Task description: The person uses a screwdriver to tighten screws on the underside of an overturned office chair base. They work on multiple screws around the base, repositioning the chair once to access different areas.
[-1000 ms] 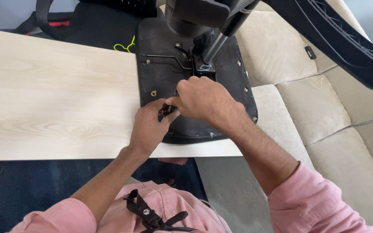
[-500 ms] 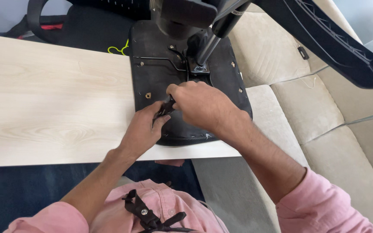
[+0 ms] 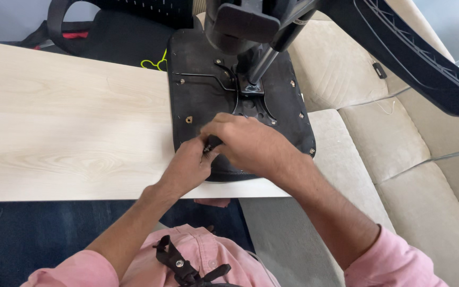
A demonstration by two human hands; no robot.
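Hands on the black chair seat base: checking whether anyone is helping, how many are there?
2: left hand and right hand, together at the upturned black chair seat base's near edge, pinching a small dark part. No others visible.

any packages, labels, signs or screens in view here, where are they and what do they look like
None in view: no package, label, sign or screen shows.
What is there: a black upturned chair seat on the pale wooden table, a beige sofa beside it, and the left hand and right hand meeting on a small dark part.
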